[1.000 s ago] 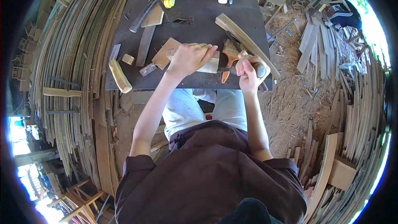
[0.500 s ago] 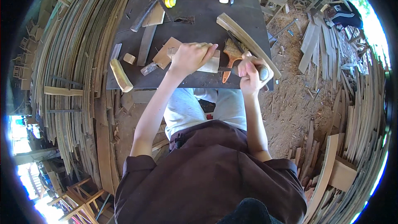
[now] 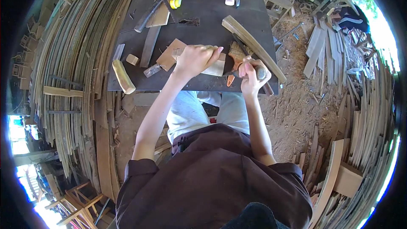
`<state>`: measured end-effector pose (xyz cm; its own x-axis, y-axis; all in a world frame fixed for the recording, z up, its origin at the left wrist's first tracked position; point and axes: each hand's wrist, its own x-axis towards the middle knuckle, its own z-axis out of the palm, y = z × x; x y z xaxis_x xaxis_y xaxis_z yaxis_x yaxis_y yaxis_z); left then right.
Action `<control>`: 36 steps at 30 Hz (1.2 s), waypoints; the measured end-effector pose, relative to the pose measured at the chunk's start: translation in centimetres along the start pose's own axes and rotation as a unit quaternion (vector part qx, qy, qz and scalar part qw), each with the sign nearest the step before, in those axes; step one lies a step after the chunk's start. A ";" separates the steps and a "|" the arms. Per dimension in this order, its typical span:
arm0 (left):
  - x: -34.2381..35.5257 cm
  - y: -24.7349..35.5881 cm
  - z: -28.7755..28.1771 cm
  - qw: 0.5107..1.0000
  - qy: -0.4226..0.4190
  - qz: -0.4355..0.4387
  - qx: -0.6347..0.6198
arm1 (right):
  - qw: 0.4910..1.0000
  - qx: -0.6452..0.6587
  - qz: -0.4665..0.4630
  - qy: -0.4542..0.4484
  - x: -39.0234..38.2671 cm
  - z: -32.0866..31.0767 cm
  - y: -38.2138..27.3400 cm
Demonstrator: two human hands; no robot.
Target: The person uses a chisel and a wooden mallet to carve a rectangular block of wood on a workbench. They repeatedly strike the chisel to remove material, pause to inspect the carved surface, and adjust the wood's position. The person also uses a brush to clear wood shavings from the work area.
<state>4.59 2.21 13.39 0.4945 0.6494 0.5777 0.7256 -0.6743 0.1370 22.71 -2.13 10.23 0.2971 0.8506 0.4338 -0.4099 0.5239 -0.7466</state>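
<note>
Closed around a handled tool (image 3: 261,74), the right hand (image 3: 252,75) is holding its tip near the pale wood block (image 3: 216,67), which is lying on the dark tabletop (image 3: 250,12) under the left hand (image 3: 196,60), whose grip I cannot tell. Work is seemingly standing unfinished; how much remains isn't showing.

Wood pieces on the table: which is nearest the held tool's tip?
The pale block partly under the left hand: its end is by the tip of the tool; others lie farther off.
</note>
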 end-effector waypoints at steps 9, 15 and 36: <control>0.0 0.2 -0.2 0.999 0.017 0.001 0.030 | 0.995 -0.040 -0.093 -0.022 0.0 2.1 -3.5; -0.3 1.3 0.3 0.995 0.008 -0.071 0.064 | 0.983 -0.042 -0.176 -0.006 0.1 3.1 -5.7; -0.2 2.5 1.2 0.985 0.048 -0.110 0.120 | 0.993 -0.054 -0.075 0.072 1.4 3.3 -3.3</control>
<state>6.83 0.82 12.61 0.2737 0.7261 0.6307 0.9081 -0.4111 0.0793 21.61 -2.53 14.97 0.4718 0.7440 0.4732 -0.2599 0.6301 -0.7317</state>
